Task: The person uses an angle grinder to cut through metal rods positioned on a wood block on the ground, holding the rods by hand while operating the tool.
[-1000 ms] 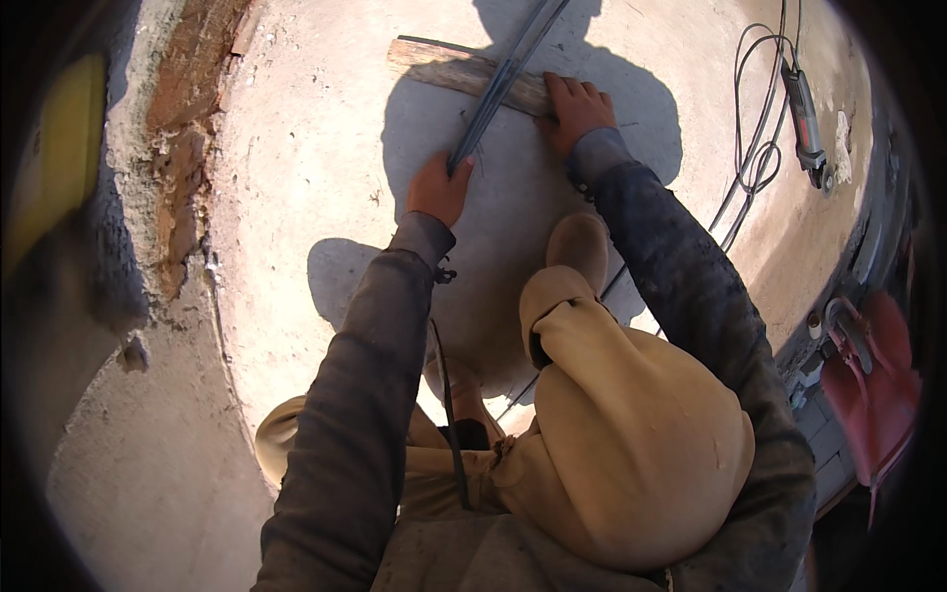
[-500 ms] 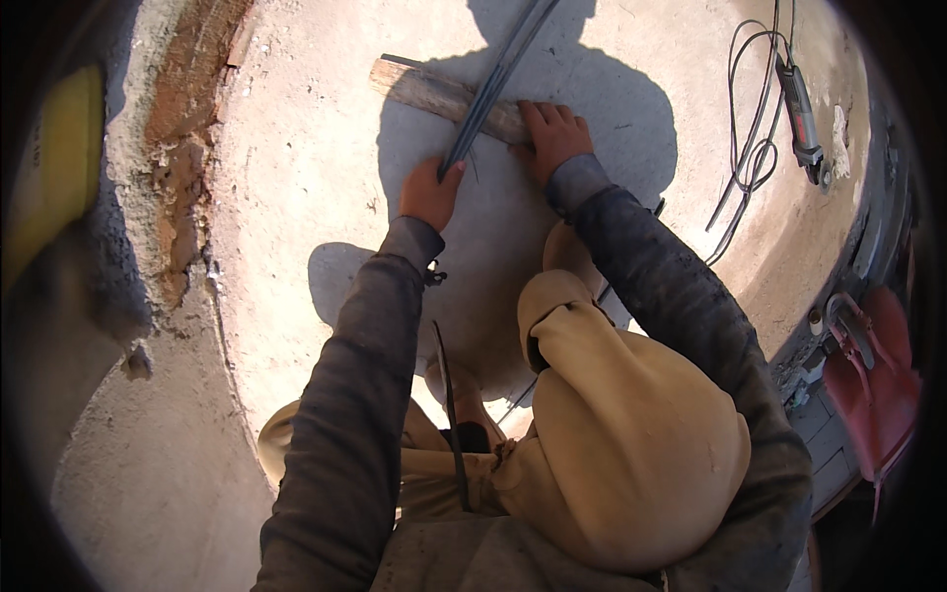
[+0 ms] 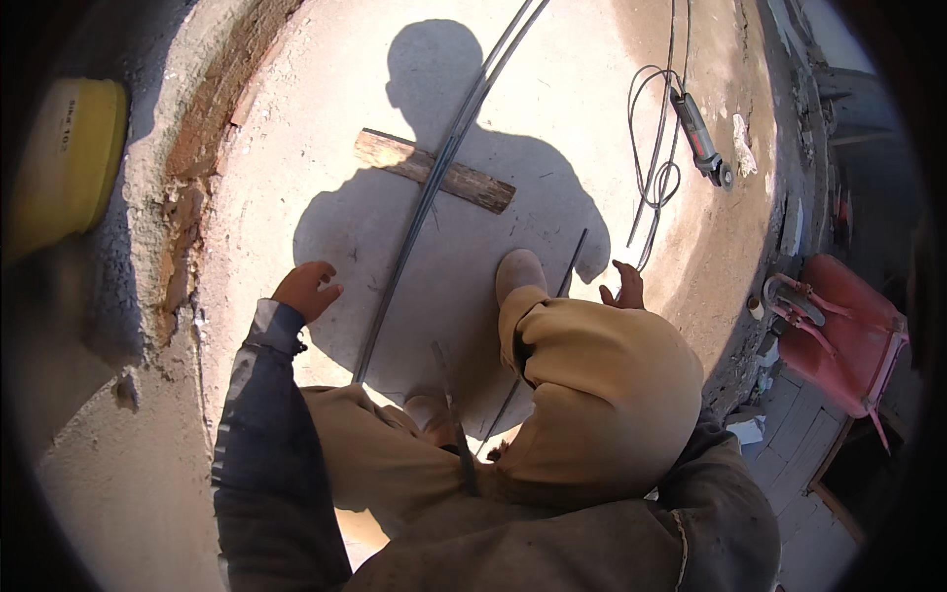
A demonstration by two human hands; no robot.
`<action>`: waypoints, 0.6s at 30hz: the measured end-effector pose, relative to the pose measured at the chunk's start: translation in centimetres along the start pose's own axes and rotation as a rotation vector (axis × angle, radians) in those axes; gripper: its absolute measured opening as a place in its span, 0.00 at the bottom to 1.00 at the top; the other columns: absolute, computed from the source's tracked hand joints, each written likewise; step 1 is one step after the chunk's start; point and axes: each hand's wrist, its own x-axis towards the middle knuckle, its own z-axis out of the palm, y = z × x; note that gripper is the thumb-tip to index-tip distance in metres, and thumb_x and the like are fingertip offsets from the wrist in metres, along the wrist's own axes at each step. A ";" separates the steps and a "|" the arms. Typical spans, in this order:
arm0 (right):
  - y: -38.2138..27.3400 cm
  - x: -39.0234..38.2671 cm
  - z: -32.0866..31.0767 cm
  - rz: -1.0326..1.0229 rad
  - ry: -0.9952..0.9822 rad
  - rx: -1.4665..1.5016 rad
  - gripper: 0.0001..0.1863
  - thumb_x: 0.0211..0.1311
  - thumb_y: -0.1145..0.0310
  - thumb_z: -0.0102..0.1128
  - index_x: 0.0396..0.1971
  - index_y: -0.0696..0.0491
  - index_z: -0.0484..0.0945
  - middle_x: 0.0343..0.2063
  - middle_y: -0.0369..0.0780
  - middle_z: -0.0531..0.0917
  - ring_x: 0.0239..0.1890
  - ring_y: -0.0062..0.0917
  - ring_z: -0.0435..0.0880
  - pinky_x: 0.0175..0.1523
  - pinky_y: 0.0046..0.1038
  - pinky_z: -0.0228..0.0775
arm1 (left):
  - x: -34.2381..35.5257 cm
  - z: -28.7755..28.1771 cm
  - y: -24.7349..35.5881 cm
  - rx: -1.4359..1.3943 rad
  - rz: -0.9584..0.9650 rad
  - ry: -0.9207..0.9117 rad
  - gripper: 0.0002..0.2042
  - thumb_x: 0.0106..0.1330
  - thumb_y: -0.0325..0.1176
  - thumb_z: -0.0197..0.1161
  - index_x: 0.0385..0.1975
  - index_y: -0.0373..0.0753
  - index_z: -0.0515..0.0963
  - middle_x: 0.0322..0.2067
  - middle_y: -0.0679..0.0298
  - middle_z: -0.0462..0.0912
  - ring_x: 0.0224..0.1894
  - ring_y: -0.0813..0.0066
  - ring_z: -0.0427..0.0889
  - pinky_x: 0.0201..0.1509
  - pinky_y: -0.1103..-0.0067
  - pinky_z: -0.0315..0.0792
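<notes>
Long thin dark metal rods (image 3: 407, 242) lie side by side across a short wooden block (image 3: 477, 185) on the concrete in front of me. To the left of the rods' near end is my left hand (image 3: 308, 292), off them, its fingers loosely bent and apart with nothing held. My right hand (image 3: 627, 288) hovers just beyond my right knee, fingers spread and holding nothing. Another dark rod (image 3: 574, 259) shows between my right shoe (image 3: 520, 273) and that hand; my leg hides part of it.
An angle grinder (image 3: 698, 136) with a looped black cord (image 3: 643, 178) lies at the right. Beyond it, a red wheelbarrow (image 3: 834, 331) rests lower down. A yellow container (image 3: 74, 163) stands at the far left, past a broken, rough concrete edge (image 3: 192, 148).
My left hand has let go of the rods and moved left. My right hand has left the wooden block and drawn back beside my knee. The rods now rest across the block.
</notes>
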 end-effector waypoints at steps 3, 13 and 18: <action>3.8 -7.4 -4.7 0.383 -0.245 -0.038 0.31 0.48 0.64 0.60 0.53 0.55 0.62 0.48 0.48 0.68 0.50 0.39 0.67 0.53 0.36 0.62 | 0.4 -2.1 2.2 -0.110 0.077 0.275 0.16 0.52 0.35 0.61 0.37 0.32 0.73 0.34 0.53 0.77 0.35 0.62 0.77 0.38 0.73 0.72; 9.3 -5.2 -9.2 0.752 -0.197 0.281 0.31 0.49 0.59 0.61 0.53 0.53 0.62 0.46 0.47 0.71 0.47 0.35 0.71 0.47 0.35 0.68 | 4.5 0.8 8.2 -0.233 0.165 0.073 0.16 0.55 0.36 0.58 0.40 0.33 0.72 0.30 0.54 0.78 0.35 0.65 0.77 0.40 0.74 0.71; 11.4 6.3 -6.9 0.849 -0.175 0.769 0.31 0.53 0.53 0.57 0.54 0.52 0.61 0.48 0.43 0.69 0.47 0.31 0.70 0.43 0.35 0.70 | -0.3 0.4 5.4 -0.301 -0.020 0.061 0.14 0.56 0.33 0.58 0.39 0.32 0.71 0.28 0.55 0.78 0.31 0.66 0.78 0.36 0.74 0.71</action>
